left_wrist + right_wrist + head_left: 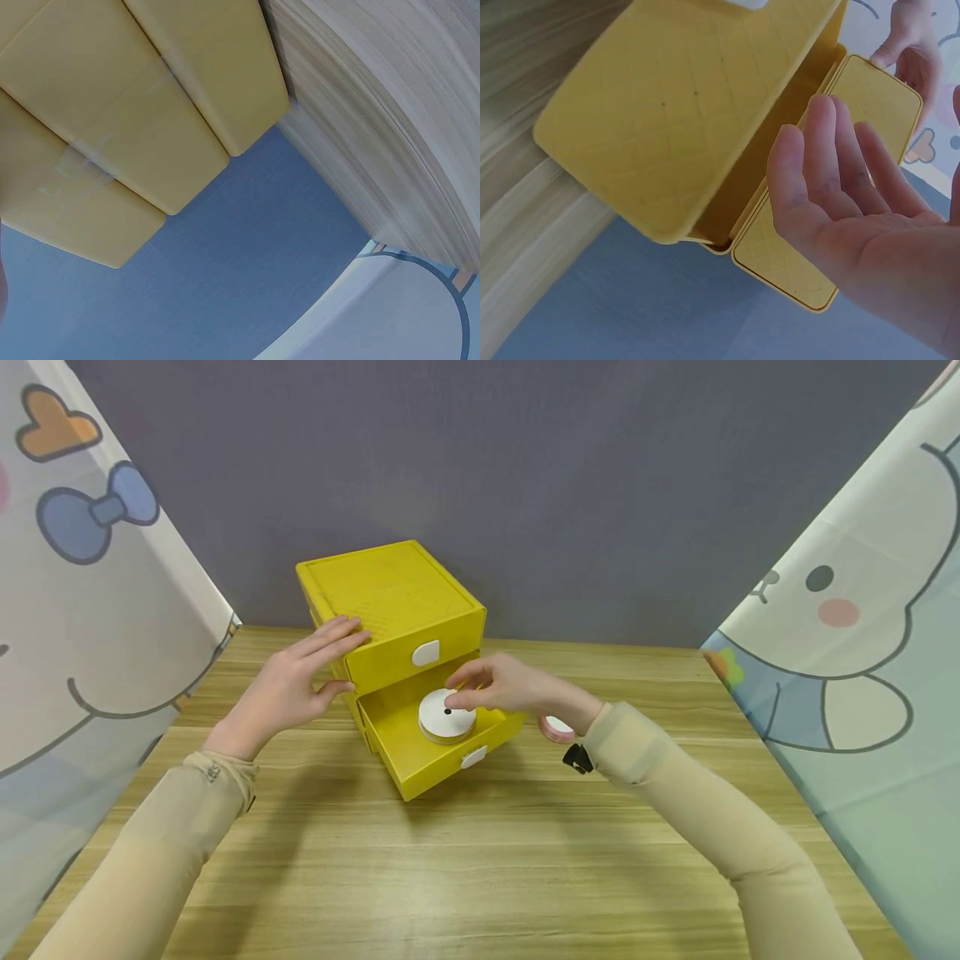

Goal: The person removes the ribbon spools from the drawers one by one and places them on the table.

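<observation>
A yellow drawer cabinet (pixel 393 589) stands on the table, with its lower drawer (pixel 386 739) pulled out and the upper one closed. Inside the pulled-out drawer lies a white, round, flat spool (pixel 442 727) with a small hole in its middle. My left hand (pixel 303 672) rests on the cabinet's front left corner, fingers extended over the top and thumb by the front edge. Over the spool hovers my right hand (pixel 502 683), its thumb overlapping the spool's edge. The right wrist view shows that hand (pixel 862 202) with loosely bent, spread fingers and nothing in them.
Right of the drawer, a pink-rimmed roll (pixel 557 729) and a small black item (pixel 577 759) lie on the wooden table (pixel 420 877), partly behind the right forearm. A grey backdrop (pixel 562 493) rises behind, and printed cloths (pixel 847 635) flank both sides.
</observation>
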Available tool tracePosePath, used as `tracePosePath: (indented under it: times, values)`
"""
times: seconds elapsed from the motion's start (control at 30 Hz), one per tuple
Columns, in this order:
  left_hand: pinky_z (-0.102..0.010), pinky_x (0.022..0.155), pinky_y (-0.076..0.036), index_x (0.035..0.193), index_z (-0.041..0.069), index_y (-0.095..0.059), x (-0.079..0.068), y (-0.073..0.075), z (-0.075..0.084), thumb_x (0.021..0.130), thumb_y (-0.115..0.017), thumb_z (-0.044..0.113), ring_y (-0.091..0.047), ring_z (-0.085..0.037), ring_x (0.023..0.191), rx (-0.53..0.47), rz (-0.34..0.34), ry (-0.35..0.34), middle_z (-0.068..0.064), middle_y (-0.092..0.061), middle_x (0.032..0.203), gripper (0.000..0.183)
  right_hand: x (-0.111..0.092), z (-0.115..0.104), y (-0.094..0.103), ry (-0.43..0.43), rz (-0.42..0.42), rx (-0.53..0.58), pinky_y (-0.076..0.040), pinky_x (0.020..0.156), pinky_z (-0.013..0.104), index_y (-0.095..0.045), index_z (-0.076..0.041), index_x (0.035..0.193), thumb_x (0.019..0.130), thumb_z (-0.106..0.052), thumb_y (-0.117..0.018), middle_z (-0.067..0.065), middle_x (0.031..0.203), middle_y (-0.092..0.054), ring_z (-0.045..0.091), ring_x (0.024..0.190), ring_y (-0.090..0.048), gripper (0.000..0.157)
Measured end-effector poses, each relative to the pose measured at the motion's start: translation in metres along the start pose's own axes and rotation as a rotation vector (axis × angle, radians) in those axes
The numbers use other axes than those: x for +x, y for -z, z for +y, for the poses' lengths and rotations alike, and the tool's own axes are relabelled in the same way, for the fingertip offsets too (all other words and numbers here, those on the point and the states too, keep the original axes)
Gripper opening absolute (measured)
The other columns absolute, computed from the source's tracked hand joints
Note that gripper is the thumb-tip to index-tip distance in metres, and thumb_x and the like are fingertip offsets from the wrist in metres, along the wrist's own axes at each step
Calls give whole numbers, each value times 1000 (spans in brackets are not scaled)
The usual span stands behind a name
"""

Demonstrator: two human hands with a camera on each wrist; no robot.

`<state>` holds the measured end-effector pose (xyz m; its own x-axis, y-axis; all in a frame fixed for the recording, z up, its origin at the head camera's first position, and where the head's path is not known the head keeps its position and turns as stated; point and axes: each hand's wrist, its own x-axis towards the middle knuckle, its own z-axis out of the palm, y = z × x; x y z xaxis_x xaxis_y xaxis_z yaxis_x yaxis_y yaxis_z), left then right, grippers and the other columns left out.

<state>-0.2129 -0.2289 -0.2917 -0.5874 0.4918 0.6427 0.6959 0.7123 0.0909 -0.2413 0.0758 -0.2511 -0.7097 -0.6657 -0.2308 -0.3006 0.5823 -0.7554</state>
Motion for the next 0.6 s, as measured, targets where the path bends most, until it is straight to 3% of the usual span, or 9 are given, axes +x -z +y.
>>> tracePosePath:
  times: [0.2,0.4,0.6]
  values:
    - [-51,104,-46,136,9,-54,0,0,1,69,-81,-2,-46,-32,135,-4,-3,8,-14,-51,143,73,12,-7,1,10,-25,-69,-50,101,33,-59,-10,130,88,-32,-68,4,122,-66,18,113,-60,48]
    - [-51,103,-46,137,11,-53,0,1,2,71,-80,-2,-44,-29,137,-14,-5,18,-13,-50,144,73,22,-13,1,-4,-62,-128,-48,103,33,-58,-13,131,87,-36,-70,3,120,-67,17,113,-59,52]
    - [-49,105,-45,137,12,-53,0,-1,1,71,-80,-2,-44,-28,137,-16,-2,19,-12,-50,144,73,29,-15,0,-51,-122,-168,-42,111,37,-49,-13,140,86,-39,-70,5,139,-55,21,130,-49,64]
